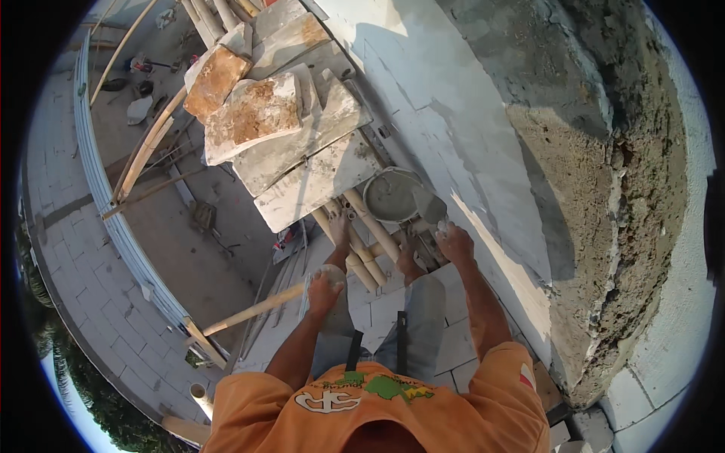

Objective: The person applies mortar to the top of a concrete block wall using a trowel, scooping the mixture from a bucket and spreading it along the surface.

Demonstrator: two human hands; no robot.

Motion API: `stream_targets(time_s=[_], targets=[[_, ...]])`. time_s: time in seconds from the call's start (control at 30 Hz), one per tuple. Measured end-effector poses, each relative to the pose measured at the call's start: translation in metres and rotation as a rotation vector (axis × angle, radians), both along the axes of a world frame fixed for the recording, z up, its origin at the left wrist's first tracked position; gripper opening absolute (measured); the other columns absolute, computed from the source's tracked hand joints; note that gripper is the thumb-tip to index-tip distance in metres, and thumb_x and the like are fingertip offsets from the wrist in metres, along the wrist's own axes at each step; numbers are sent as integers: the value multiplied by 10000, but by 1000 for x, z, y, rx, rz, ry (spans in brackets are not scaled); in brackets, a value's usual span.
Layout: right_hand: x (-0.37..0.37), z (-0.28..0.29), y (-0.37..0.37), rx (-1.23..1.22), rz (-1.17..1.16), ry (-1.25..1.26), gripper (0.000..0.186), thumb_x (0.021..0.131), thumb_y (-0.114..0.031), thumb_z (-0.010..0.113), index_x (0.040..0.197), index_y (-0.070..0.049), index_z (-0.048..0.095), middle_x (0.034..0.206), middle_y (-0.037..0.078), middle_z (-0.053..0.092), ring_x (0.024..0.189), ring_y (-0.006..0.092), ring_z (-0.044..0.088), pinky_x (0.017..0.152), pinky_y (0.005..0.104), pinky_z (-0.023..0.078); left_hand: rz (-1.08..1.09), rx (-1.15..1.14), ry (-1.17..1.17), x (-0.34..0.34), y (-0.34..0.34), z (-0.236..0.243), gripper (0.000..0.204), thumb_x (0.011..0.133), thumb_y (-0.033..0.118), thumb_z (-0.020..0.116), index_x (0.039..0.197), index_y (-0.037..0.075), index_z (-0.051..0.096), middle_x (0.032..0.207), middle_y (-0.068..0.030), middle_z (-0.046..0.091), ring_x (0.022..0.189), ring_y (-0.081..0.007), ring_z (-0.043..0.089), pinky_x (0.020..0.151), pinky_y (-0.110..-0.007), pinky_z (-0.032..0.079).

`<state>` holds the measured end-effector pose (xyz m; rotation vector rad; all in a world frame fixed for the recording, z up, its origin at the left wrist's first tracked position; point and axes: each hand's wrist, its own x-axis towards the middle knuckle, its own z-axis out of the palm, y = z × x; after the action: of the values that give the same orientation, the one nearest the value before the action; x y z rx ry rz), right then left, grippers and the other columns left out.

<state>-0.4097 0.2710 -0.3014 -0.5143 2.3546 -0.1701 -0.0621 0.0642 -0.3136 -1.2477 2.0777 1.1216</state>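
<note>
While the person stands on bamboo poles (pixel 368 240) high above the ground, the right hand (pixel 456 243) is closed around the handle of a trowel (pixel 430 204), whose grey blade points toward eleven o'clock over the rim of a mortar pan (pixel 391 195). The pan sits just beside the white block wall (pixel 453 136), at about twelve o'clock from the bare feet. The left hand (pixel 325 291), at eight o'clock from the pan, is curled around a pale flat tool (pixel 331 273); what kind I cannot tell. Stained boards (pixel 279 128) lie stacked at ten o'clock.
</note>
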Motion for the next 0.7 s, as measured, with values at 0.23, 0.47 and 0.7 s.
stream_targets(time_s=[0.23,0.47,0.7], targets=[[6,-212,1,278,255,33,259,891,-263,605,1007,-36,649,1021,198,684,953,366,678,808,497,547,-120,-55,-249,-21,-2,-21,759,753,369,761,1393,66,487,1466,-222,412,1362,-392,393,1049,-560,370],[29,-294,-43,541,553,212,190,876,-161,591,961,-51,720,997,170,700,879,302,716,714,393,580,-146,-112,-277,-6,-1,-28,757,734,379,776,1383,91,513,1486,-228,408,1387,-387,380,1058,-543,369],[64,-361,-18,174,453,33,137,821,-152,643,827,-48,733,866,180,701,840,321,717,725,434,584,-194,-172,-242,-7,1,-30,738,694,350,800,1336,90,547,1473,-195,424,1360,-390,403,1048,-536,383]])
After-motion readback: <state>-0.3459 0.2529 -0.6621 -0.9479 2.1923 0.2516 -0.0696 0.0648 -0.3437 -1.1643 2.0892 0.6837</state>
